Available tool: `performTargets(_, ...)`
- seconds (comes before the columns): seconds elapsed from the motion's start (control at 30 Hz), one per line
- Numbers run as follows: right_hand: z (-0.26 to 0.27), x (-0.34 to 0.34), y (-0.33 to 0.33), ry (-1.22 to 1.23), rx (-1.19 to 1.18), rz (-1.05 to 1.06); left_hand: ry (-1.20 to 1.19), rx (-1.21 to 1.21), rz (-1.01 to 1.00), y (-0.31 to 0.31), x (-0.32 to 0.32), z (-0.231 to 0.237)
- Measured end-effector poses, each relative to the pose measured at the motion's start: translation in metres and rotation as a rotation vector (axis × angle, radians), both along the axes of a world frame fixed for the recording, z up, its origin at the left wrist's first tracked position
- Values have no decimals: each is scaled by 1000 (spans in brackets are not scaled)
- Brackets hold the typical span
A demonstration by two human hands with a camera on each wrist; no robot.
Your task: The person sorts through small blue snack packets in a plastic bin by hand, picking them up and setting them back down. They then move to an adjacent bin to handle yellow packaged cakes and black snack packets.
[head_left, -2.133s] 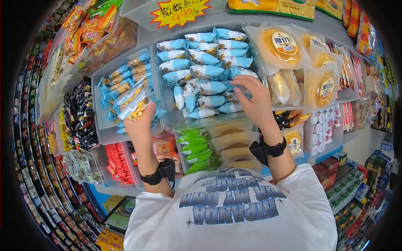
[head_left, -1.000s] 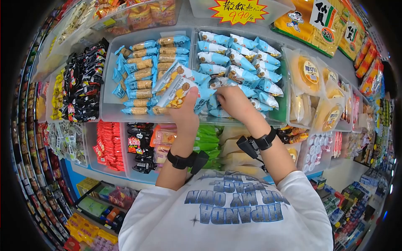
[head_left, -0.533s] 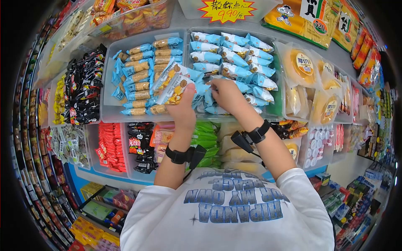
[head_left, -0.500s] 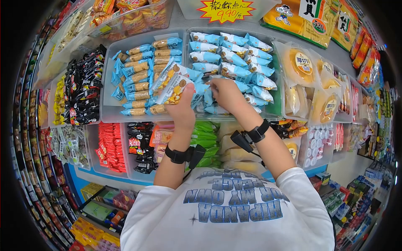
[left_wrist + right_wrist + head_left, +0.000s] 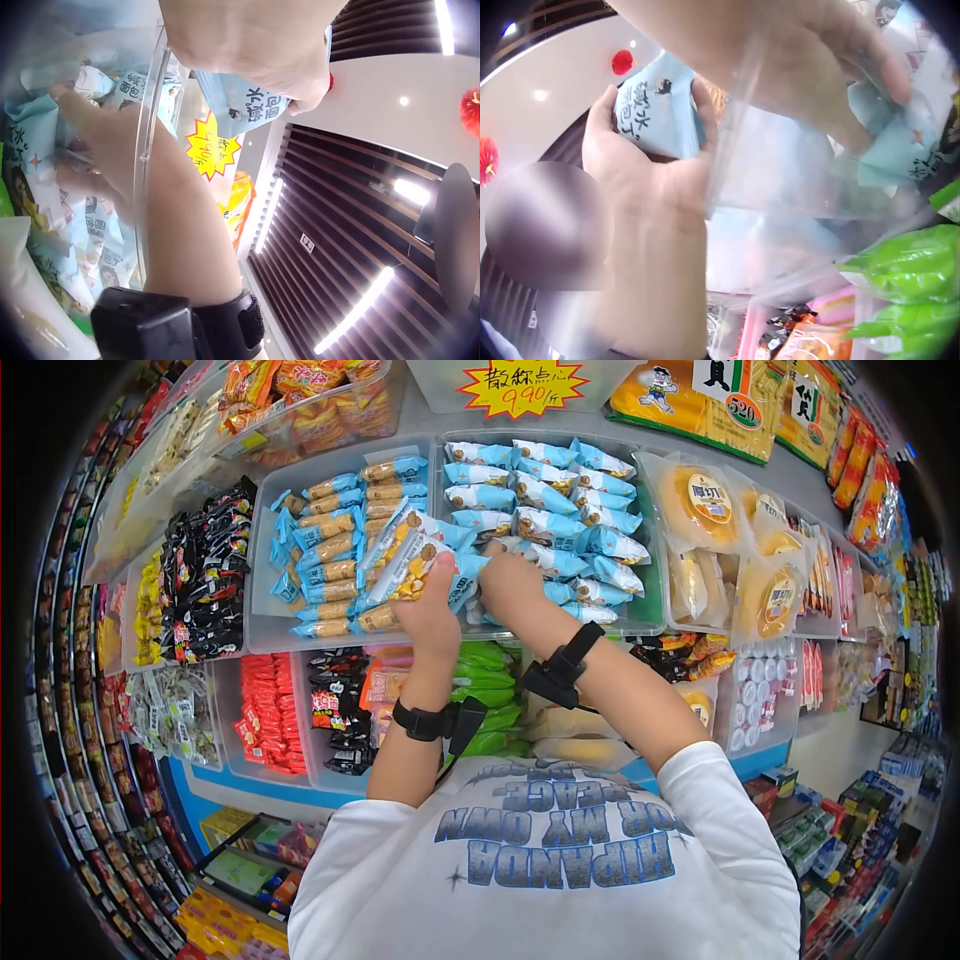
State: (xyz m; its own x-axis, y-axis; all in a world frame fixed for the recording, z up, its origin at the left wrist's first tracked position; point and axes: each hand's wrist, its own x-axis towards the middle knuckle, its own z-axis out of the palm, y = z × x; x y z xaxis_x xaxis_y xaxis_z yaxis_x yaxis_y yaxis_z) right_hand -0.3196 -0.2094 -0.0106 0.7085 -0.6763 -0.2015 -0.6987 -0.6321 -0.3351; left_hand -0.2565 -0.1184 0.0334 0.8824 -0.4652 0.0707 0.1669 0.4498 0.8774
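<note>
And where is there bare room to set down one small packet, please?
Bare room: a narrow strip of grey counter between yellow bags, price sign and packet tray; also the near left corner of the rolls tray. Crowded: around the left hand and right hand, where blue packets fill the packet tray.

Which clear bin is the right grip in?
The right grip reaches into the bin of blue-and-white bread packets, between the blue-ended roll packets and round packaged cakes. No other has a grip inside: the left grip holds packets aloft.
</note>
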Motion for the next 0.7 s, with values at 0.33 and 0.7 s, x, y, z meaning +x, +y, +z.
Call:
performTargets(0.33,15,-22,-13,-261,-20,-24,-59,5,-36,3,3,-6)
performTargets(0.7,40,-15,0,-122,-98,197,-69,0,-3,0,1,-2)
